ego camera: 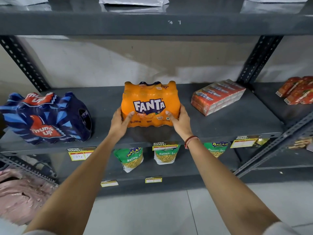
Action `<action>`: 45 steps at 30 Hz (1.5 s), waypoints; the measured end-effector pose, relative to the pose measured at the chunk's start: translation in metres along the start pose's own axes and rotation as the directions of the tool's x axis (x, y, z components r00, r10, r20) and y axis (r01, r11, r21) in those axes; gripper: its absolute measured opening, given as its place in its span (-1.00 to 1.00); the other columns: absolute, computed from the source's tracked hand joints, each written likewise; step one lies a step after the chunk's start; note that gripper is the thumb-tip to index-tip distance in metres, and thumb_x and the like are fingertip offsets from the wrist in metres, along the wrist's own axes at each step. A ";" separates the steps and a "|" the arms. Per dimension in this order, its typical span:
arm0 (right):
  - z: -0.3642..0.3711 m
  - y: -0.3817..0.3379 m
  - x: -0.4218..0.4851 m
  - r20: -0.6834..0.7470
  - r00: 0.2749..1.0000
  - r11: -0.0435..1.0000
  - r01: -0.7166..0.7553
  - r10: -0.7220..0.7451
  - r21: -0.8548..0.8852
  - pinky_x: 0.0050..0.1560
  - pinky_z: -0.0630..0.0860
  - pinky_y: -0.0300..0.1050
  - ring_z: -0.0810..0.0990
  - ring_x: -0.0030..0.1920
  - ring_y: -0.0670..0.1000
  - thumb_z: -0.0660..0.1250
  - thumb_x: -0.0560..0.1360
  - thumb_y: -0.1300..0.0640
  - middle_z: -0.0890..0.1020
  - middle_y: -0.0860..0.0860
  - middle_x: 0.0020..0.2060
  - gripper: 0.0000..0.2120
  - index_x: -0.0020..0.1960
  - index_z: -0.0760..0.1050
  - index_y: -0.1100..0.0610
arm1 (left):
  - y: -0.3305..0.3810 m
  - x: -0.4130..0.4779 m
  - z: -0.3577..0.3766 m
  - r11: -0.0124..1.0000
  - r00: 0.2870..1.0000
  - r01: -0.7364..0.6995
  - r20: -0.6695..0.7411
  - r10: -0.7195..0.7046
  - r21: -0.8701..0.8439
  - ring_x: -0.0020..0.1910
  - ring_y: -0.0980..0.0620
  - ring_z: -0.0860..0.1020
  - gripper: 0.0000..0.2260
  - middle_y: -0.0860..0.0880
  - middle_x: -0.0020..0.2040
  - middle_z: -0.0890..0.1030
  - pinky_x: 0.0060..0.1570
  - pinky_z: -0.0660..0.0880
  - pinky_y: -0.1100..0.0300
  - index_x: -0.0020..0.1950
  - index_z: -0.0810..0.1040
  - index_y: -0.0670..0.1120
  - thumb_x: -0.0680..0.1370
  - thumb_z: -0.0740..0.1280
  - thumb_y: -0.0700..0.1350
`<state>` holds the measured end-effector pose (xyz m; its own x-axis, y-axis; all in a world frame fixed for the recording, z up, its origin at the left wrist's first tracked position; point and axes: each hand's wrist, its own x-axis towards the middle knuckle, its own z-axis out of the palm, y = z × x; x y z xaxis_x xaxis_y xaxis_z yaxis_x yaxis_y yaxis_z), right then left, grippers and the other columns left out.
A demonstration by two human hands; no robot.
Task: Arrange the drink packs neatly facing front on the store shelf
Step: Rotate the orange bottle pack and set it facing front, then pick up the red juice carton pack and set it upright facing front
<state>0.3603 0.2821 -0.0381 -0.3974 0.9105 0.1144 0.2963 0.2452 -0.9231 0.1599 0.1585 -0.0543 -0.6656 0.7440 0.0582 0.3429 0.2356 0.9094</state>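
Observation:
An orange Fanta pack (149, 99) stands in the middle of the dark grey shelf (228, 121), its logo facing me. My left hand (120, 123) grips its lower left corner and my right hand (179, 122) grips its lower right corner, thumbs on the front face. A dark blue Thums Up pack (45, 117) lies at the shelf's left end, turned at an angle. A red carton pack (217, 96) lies skewed at the right, its long side running towards the back.
More red cartons (298, 89) sit on the neighbouring shelf at far right. Green snack bags (132, 158) hang on the shelf below, behind yellow price tags (165, 145). Slotted uprights (259, 60) frame the bay. A pink bundle (22, 194) lies at lower left.

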 end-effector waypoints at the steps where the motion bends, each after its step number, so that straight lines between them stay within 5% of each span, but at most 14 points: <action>1: 0.001 -0.001 -0.004 0.004 1.000 1.000 0.003 -0.003 -0.008 0.27 0.46 0.15 0.46 0.30 0.18 0.35 0.47 -0.05 0.44 0.18 0.34 -0.35 0.43 0.20 0.20 | -0.001 -0.004 -0.002 1.000 1.000 -0.003 -0.005 0.003 0.001 0.27 -0.10 0.45 -0.38 -0.14 0.34 0.42 0.20 0.47 -0.02 0.43 0.24 -0.08 0.49 0.25 0.22; 32: 0.012 -0.003 -0.051 -0.011 0.998 0.997 0.069 -0.069 -0.032 0.17 0.51 0.06 0.52 0.25 0.17 0.35 0.46 -0.08 0.50 0.15 0.29 -0.39 0.38 0.25 0.17 | 0.001 -0.060 -0.026 1.000 0.998 -0.013 -0.064 0.012 -0.026 0.21 -0.06 0.51 -0.48 -0.12 0.31 0.49 0.09 0.48 0.12 0.39 0.29 -0.11 0.52 0.27 0.11; 37: 0.004 0.003 -0.049 0.065 0.997 0.997 0.049 -0.053 0.059 0.15 0.49 -0.07 0.50 0.26 0.11 0.37 0.44 -0.08 0.49 0.11 0.30 -0.39 0.38 0.26 0.12 | 0.009 -0.100 0.003 0.976 0.918 -0.020 -0.391 -0.068 -0.217 0.19 0.11 0.49 -0.50 -0.07 0.30 0.46 0.04 0.37 0.45 0.37 0.32 -0.13 0.52 0.31 0.09; 39: -0.006 0.009 -0.045 0.065 0.997 0.995 0.040 -0.047 0.095 0.15 0.47 -0.11 0.50 0.26 0.05 0.39 0.43 -0.10 0.50 0.10 0.30 -0.38 0.38 0.28 0.12 | 0.015 -0.123 0.033 0.983 0.878 -0.039 -0.475 -0.052 -0.179 0.02 0.25 0.47 -0.62 -0.02 0.18 0.45 -0.09 0.34 0.51 0.29 0.37 -0.08 0.54 0.28 0.06; 43: -0.043 0.020 -0.032 -0.051 0.997 0.993 0.061 -0.056 0.098 0.11 0.46 -0.20 0.49 0.16 -0.08 0.39 0.44 -0.08 0.53 0.05 0.23 -0.46 0.32 0.38 0.13 | 0.038 -0.144 0.089 0.981 0.957 -0.114 -0.281 0.067 -0.156 -0.07 0.17 0.52 -0.87 0.04 -0.03 0.55 -0.08 0.42 0.34 0.09 0.46 0.04 0.56 0.29 -0.07; 45: -0.067 0.027 -0.020 -0.130 0.990 0.992 0.072 -0.058 0.102 0.08 0.49 -0.25 0.52 0.11 -0.07 0.38 0.45 -0.07 0.56 0.01 0.13 -0.54 0.25 0.44 0.14 | 0.062 -0.135 0.112 0.974 0.974 -0.175 -0.167 0.151 -0.145 -0.12 0.15 0.56 -0.92 0.07 -0.11 0.58 -0.15 0.43 0.44 0.03 0.50 0.05 0.55 0.30 -0.10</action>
<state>0.4344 0.2930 -0.0411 -0.2979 0.9301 0.2148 0.1771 0.2750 -0.9450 0.3450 0.1430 -0.0522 -0.7074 0.6563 0.2625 0.3547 0.0083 0.9350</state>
